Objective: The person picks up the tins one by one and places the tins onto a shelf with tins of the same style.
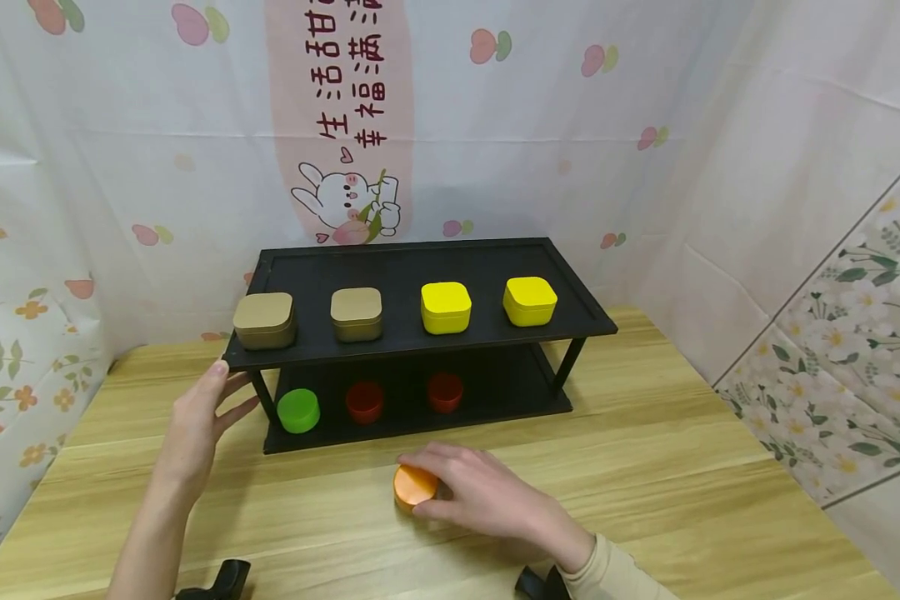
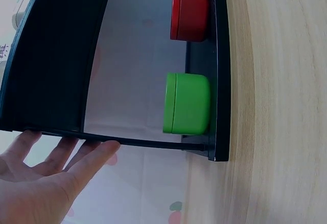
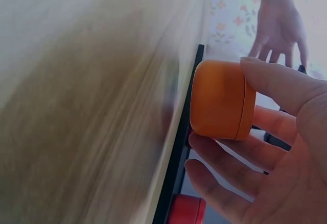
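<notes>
In the head view my right hand [image 1: 487,496] pinches a small orange round-cornered tin [image 1: 412,485] between thumb and fingers, in front of a black two-tier rack [image 1: 405,268]. The right wrist view shows the orange tin [image 3: 219,100] close up, its lid seam near the thumb. With its fingertips, my left hand [image 1: 195,417] touches the left end of the rack's upper tier; in the left wrist view its fingers are fairly straight along the edge. A green tin [image 1: 298,411] and two red tins [image 1: 364,402] [image 1: 445,392] stand on the lower tier.
On the upper tier stand two tan tins [image 1: 265,322] [image 1: 357,316] at left and two yellow tins [image 1: 446,308] [image 1: 530,302] towards the right. The rack stands on a wood-grain table [image 1: 690,467], near a patterned cloth backdrop [image 1: 495,108]. Black wrist gear [image 1: 228,579] shows at the bottom.
</notes>
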The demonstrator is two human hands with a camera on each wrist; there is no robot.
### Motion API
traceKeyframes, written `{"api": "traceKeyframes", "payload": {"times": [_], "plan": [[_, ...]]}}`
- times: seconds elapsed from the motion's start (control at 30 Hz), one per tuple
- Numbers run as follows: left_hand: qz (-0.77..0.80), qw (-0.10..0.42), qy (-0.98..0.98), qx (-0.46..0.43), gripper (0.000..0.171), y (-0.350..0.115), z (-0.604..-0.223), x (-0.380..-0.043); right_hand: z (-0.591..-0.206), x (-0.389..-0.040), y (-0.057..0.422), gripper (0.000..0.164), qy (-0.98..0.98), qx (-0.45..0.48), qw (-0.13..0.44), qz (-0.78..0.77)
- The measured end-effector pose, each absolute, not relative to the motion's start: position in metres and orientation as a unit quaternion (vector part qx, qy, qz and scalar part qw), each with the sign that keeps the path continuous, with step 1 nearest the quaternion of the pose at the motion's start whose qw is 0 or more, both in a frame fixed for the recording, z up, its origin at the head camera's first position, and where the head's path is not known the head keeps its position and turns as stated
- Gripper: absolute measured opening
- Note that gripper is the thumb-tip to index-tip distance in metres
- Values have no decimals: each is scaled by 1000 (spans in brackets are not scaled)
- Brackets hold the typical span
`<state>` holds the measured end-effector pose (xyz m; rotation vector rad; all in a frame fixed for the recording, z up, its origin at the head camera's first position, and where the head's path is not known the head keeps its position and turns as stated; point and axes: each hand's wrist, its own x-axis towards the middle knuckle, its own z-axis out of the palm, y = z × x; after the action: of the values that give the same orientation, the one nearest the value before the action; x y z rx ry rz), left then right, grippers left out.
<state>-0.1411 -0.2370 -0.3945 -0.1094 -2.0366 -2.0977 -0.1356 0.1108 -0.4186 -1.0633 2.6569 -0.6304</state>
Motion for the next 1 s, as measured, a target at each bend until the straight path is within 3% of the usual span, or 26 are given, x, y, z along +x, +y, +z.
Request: {"api": "traceKeyframes", "payload": {"times": [0.37,1.0], "plan": [[-708,103,-698,-36,43,-239,-395,-141,-414,-140,117,55,907,-347,88,-222],[-707,103,-698,-37,41,-239,-395,-142,-401,-154,136,56,908,-332,26,-256]]}}
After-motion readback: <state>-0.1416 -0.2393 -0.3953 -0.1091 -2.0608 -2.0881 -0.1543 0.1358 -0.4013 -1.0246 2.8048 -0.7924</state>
